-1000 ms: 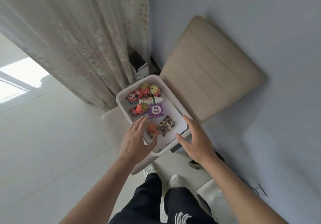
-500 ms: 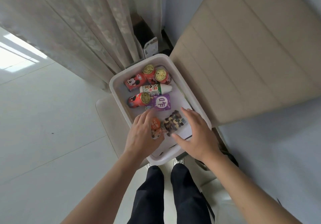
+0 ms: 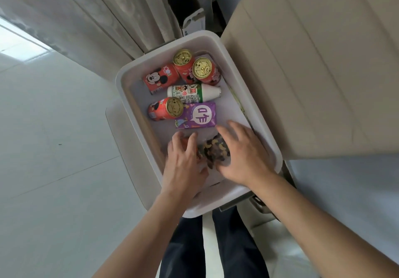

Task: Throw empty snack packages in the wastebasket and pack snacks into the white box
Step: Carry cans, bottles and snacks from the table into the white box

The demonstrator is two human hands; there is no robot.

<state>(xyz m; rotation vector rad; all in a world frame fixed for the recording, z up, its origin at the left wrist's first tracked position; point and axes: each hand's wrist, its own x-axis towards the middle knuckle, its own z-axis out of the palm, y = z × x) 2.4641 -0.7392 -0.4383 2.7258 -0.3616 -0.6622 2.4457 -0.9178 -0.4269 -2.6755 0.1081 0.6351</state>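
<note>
Both hands down inside the white box (image 3: pixel 124 79), in the lower middle of the frame. Left hand (image 3: pixel 183 165) lying flat with fingers a little apart, on top of an orange snack pack (image 3: pixel 185 141) that mostly hides under it. Cannot tell if gripping or just resting. Right hand (image 3: pixel 244 156) spread wide, fingers reaching toward the top of the frame, lying over the right side of a clear bag of nuts (image 3: pixel 212 150); cannot tell if holding it. Nut bag squeezed between the two hands, touching both. Just above the hands, a purple packet (image 3: pixel 196 115) lying flat. To its left, touching it, a red can (image 3: pixel 165 109) on its side with a gold lid. Above that, a small white bottle (image 3: pixel 193 93) with a green label, also lying down. At the top end of the box, three more red cans (image 3: pixel 160 78) with a cartoon mouse on them, two showing gold lids. Box resting on a pale stool (image 3: pixel 121 139) over a white floor (image 3: pixel 54 148). Beige cushion (image 3: pixel 313 61) filling the upper right of the frame, touching the box's right side. Curtain (image 3: pixel 86 14) hanging in the upper left. Dark trouser legs (image 3: pixel 187 245) at the bottom.
</note>
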